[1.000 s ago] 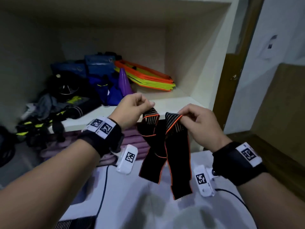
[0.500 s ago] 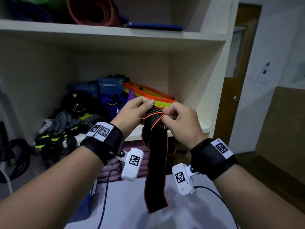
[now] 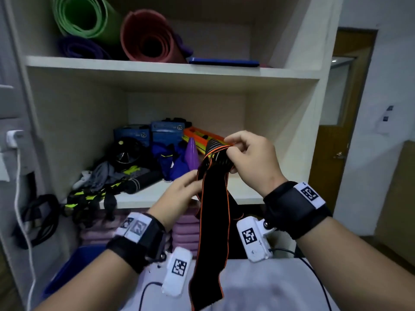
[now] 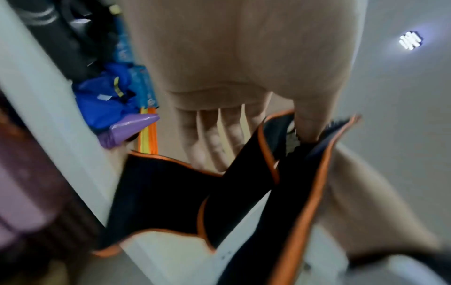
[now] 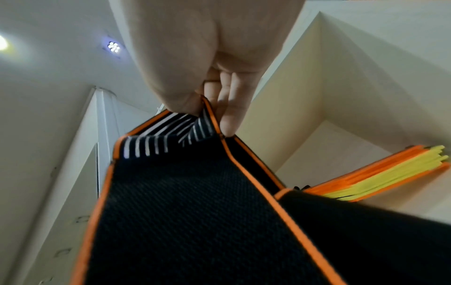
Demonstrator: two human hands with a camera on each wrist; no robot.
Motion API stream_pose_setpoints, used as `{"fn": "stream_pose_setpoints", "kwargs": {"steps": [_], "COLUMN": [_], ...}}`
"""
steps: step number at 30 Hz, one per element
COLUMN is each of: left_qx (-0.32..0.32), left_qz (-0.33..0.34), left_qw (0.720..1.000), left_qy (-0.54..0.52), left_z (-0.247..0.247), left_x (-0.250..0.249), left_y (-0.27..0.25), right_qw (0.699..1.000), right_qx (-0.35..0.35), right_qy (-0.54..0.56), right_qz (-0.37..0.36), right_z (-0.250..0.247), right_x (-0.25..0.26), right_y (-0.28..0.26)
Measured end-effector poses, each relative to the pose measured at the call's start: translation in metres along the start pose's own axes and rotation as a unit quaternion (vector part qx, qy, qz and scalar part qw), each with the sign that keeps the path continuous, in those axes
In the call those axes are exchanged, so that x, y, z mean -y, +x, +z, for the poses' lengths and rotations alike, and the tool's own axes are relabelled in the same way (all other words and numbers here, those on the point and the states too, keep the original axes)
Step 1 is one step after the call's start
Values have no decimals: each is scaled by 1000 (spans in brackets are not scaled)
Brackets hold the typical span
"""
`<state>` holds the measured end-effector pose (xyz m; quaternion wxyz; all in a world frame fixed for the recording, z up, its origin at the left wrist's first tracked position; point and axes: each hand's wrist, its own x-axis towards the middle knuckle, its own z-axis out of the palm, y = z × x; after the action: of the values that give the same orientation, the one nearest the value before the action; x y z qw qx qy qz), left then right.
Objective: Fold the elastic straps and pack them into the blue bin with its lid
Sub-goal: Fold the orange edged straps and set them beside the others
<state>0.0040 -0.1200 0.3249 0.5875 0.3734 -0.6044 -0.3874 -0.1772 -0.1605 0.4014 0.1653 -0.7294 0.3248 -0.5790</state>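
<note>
Against a pale shelf unit [image 3: 170, 74], with rolled mats [image 3: 143, 34] on the upper board and a heap of sports gear [image 3: 134, 167] on the lower. Below, at the left, a blue bin [image 3: 67, 268] beside a white surface [image 3: 258, 286]. In front of the shelves, held up in the air, a black strap [image 3: 213, 225] edged in orange, doubled over and hanging down toward the surface. Striped top end pinched in the right hand [image 3: 251, 160], thumb and curled fingers [image 5: 228, 115] closed on the fold. Lower down, at the strap's left edge, the left hand [image 3: 177, 198], fingers [image 4: 207, 140] nearly straight behind the fabric, thumb in front; firmness of that hold cannot be told through the blur.
</note>
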Motion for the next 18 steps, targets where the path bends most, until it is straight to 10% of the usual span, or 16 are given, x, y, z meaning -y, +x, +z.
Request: {"fn": "stream_pose_setpoints", "kwargs": {"steps": [9,15,18], "left_qx": [-42,-54,-1], "left_qz": [-15,-93,-134], "left_qw": [930,936,892], "left_qy": [365,334,433], "left_z": [13,13,0], "left_x": [64,89,100], "left_y": [-17,-28,-25], "right_qw": [999,999,1000], "right_qx": [-4,-11,-16], "right_qy": [-21,-25,6], "right_qz": [-44,-21,11], "right_z": [2,1,3], "right_x": [17,3,-1], "right_y": [12,15,13]}}
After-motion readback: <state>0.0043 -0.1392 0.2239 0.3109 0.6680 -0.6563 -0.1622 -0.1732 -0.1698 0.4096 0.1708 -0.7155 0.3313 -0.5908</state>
